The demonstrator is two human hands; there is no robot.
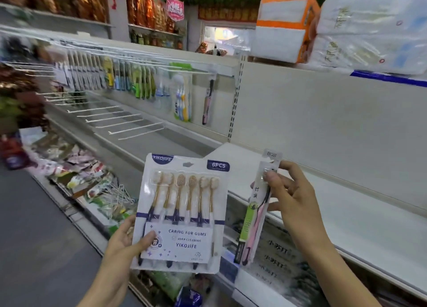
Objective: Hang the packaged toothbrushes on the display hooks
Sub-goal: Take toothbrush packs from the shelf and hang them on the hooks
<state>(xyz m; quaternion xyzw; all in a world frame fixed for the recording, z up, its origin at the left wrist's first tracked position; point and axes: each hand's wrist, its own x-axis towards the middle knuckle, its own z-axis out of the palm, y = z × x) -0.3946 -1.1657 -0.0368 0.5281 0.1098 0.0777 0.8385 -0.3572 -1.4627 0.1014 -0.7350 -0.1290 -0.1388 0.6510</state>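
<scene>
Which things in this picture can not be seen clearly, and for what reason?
- Head view: hanging packs on the far left hooks, smeared by motion blur, labels unreadable.
- Single toothbrush pack: head covered by the right hand thumb.
- Six-pack: lower left corner covered by the left hand.
- Goods under the shelf: hidden by both packs and arms.
</scene>
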